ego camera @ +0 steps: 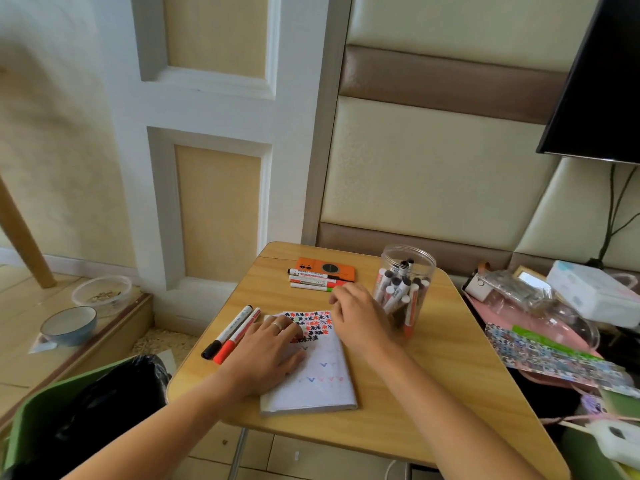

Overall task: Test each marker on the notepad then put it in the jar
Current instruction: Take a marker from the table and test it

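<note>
A white notepad [318, 382] with red, black and blue test marks lies on the small wooden table [433, 393]. My left hand [266, 351] rests flat on the pad's left part. My right hand [360, 320] hovers over the pad's top right corner, fingers loosely curled toward three markers [315, 280] lying beside an orange phone [325, 268]; it holds nothing. A clear plastic jar [403, 289] with several markers stands just right of that hand. A black-capped marker [227, 332] and a red-capped marker [237, 337] lie left of the pad.
Right of the table are a clutter of plastic bags, a white box [592, 289] and a patterned sheet [554, 358]. A green bin with a black liner [93, 410] stands at lower left. Two bowls [69, 323] sit on a floor step to the left.
</note>
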Demonstrator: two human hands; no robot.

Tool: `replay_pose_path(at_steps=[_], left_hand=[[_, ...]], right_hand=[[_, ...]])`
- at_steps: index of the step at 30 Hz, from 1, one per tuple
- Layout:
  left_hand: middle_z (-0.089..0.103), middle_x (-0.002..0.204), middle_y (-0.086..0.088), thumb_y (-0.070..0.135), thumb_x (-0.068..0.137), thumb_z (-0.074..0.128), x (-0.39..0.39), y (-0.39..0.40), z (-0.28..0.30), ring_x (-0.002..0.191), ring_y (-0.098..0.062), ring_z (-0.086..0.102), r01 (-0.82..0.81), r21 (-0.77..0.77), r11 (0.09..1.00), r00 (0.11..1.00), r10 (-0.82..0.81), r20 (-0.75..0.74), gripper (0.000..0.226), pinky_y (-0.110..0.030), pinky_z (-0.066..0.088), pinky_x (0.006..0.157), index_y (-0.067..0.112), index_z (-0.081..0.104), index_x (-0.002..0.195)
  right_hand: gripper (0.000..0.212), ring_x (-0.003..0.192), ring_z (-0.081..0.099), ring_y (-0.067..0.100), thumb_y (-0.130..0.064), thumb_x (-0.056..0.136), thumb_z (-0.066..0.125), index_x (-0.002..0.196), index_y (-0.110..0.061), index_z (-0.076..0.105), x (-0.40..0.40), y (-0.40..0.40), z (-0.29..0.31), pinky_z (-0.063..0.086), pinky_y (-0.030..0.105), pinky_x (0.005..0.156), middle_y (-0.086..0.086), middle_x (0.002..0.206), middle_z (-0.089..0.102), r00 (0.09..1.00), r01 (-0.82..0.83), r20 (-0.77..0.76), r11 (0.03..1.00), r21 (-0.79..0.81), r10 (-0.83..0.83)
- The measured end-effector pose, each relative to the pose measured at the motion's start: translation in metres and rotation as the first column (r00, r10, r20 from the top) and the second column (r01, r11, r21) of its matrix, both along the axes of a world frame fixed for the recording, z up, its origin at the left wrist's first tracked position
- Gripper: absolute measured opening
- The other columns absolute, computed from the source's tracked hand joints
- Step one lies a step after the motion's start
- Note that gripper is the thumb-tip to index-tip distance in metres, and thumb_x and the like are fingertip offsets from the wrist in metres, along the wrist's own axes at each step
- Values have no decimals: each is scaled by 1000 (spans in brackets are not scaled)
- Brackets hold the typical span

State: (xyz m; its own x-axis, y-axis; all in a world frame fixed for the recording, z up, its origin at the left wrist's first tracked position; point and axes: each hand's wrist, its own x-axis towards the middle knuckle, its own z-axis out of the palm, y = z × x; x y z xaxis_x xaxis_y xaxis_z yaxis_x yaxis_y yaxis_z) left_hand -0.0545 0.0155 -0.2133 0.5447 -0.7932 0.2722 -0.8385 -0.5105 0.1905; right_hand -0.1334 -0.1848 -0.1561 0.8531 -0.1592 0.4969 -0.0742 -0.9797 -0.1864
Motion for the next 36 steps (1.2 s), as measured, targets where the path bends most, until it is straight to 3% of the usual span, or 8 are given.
replay_pose_path(at_steps=[4,9,14,19,27,32,36], left_hand=[[45,143,8,61,101,28,8,-3,8,131,-15,41,28,53,998,1000,-28,4,48,-37,30,113,35,44,138],[44,143,9,61,100,32,16,-8,16,130,-14,40,51,100,994,999,-50,-17,43,-38,21,115,38,44,134],[43,140,14,66,96,33,27,-4,17,127,-9,37,86,68,994,994,-82,-66,42,-32,16,110,43,45,129],[38,140,18,65,96,28,23,3,14,131,-5,30,97,30,995,993,-95,-71,44,-32,10,117,44,41,133],[44,134,19,43,99,49,24,-5,19,121,3,39,218,-125,968,938,-243,-248,31,-21,36,106,38,47,129],[51,123,15,38,95,52,23,-2,20,112,-1,45,215,-160,963,939,-249,-238,29,-24,41,98,33,52,124],[51,123,15,40,98,51,21,-1,16,111,-2,45,195,-174,965,940,-235,-247,27,-25,41,97,34,51,124]], right_hand=[[21,113,59,11,-13,103,55,119,-18,66,28,-14,-9,52,28,98,-5,121,64,992,99,-88,994,48,-95],[38,121,57,17,4,98,57,129,-16,63,65,-33,-15,50,30,97,-1,131,61,974,159,-169,986,45,-149],[27,112,62,15,-7,100,61,125,-16,64,99,-44,-21,55,28,93,0,127,64,975,156,-169,986,63,-143],[21,103,63,13,-9,99,62,119,-18,64,117,-51,-32,57,32,88,-2,120,64,966,159,-215,987,39,-147],[13,103,59,15,-16,100,63,111,-20,62,127,-54,-31,56,35,86,-4,118,58,953,139,-274,990,28,-126],[7,95,60,16,-13,98,65,100,-19,62,124,-52,-30,57,36,83,-4,109,59,953,142,-274,990,19,-132],[13,92,64,16,-11,98,63,108,-18,60,118,-47,-28,60,37,81,-1,112,64,950,119,-299,990,70,-93]])
